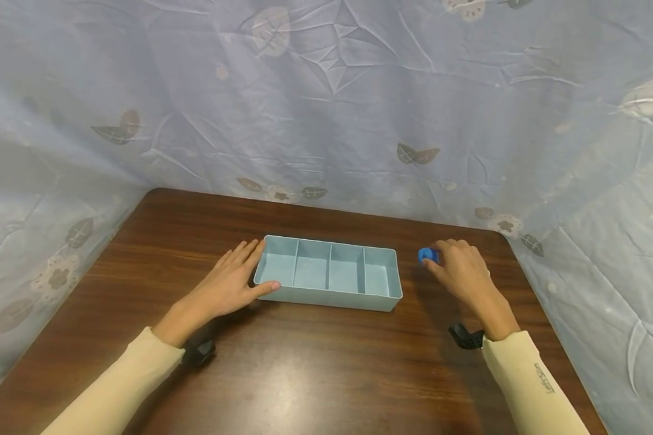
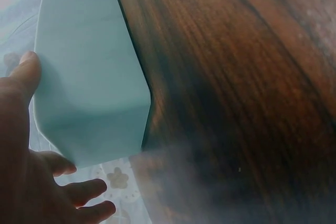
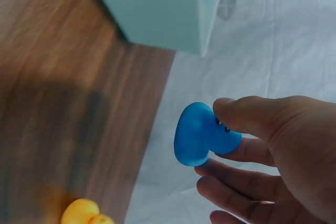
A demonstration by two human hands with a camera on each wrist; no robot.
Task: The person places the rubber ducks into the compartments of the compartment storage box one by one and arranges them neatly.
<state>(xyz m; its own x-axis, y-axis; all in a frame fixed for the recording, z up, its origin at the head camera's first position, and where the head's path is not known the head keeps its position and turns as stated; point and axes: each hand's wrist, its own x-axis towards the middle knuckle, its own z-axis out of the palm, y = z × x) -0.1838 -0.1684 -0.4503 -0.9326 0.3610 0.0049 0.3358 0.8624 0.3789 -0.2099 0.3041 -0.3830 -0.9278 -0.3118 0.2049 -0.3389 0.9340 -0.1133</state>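
A long pale blue-green organizer box [image 1: 326,296] with several compartments in a row stands on the table. My left hand [image 1: 228,284] rests at its left end, fingers stretched out along the end wall and thumb over the front rim. In the left wrist view, the thumb [image 2: 27,72] lies at the box's top edge, and a forefinger touches near the corner. Off the box's right end, my right hand [image 1: 462,266] pinches a small blue rubber duck [image 3: 194,135] between thumb and fingers. Its dark eyes show beside the thumb. The duck is held above the table.
A yellow toy [image 3: 79,212] lies on the wooden table [image 1: 283,374], partly cut off in the right wrist view. Behind the table hangs a pale patterned cloth [image 1: 315,109], which also covers both sides. Black straps [image 1: 465,337] sit at the wrists.
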